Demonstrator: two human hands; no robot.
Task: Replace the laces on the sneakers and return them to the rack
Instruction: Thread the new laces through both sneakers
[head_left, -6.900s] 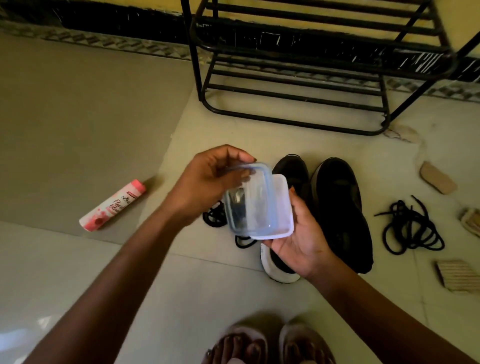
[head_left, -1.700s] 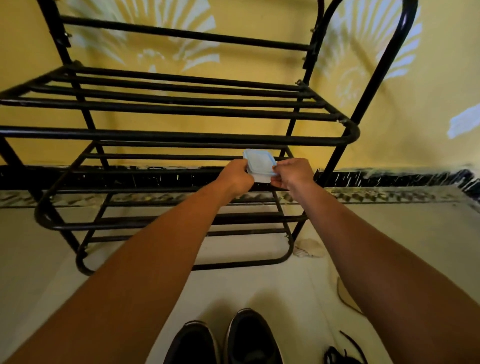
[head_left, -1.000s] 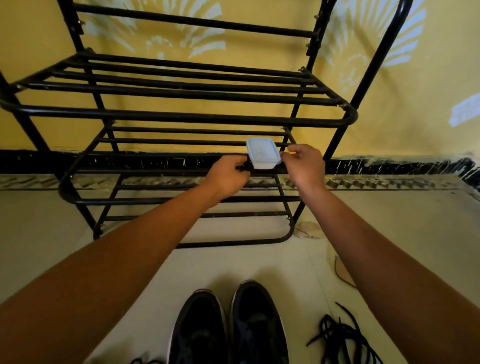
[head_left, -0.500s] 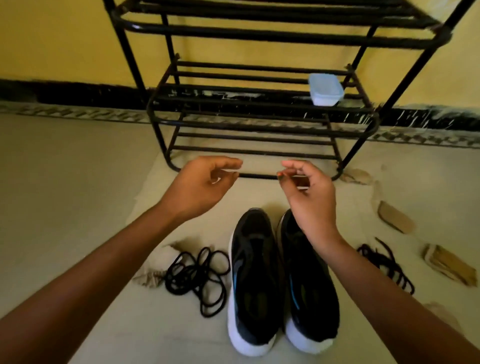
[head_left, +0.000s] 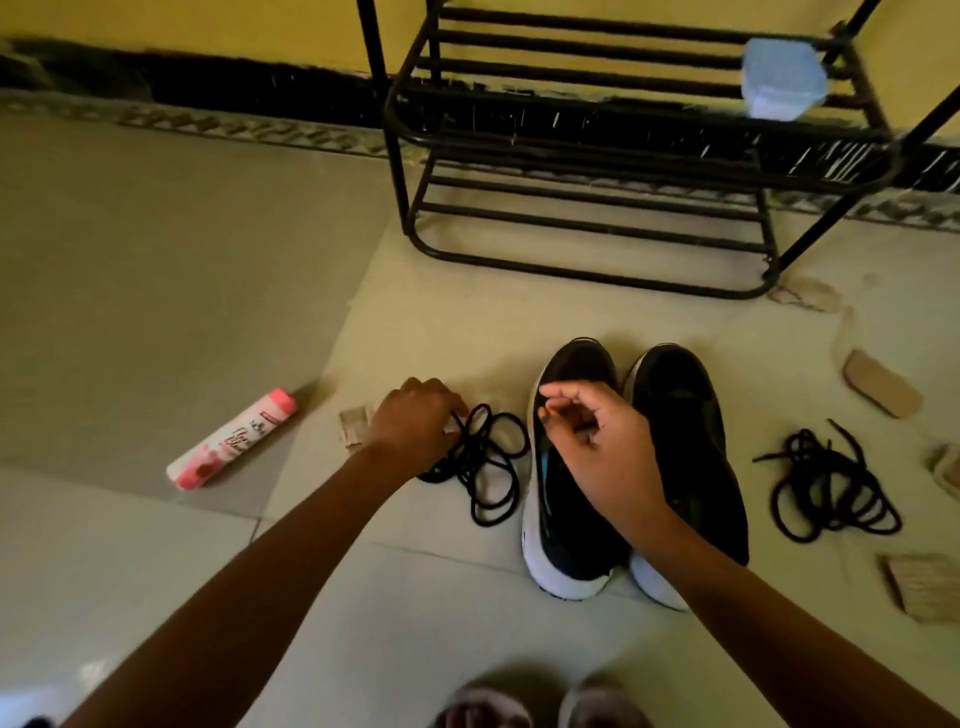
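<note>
Two black sneakers with white soles stand side by side on the floor, the left sneaker (head_left: 569, 545) and the right sneaker (head_left: 685, 441), both without laces. A coil of black lace (head_left: 493, 467) lies just left of them. My left hand (head_left: 415, 426) is down on that coil's left end, fingers curled round its loops. My right hand (head_left: 597, 447) hovers over the left sneaker, fingers loosely curled and holding nothing. A second black lace (head_left: 826, 483) lies in a heap to the right of the pair. The black metal rack (head_left: 597, 156) stands behind.
A small clear lidded container (head_left: 782, 78) sits on the rack's shelf at the right. A pink bottle (head_left: 234, 439) lies on the floor at the left. Cardboard scraps (head_left: 880, 389) are scattered right of the sneakers. My feet (head_left: 519, 712) show at the bottom edge.
The container was set on the rack shelf and both hands let go of it. My view dropped to the floor; my left hand went down onto the left lace coil, my right hand came over the left sneaker.
</note>
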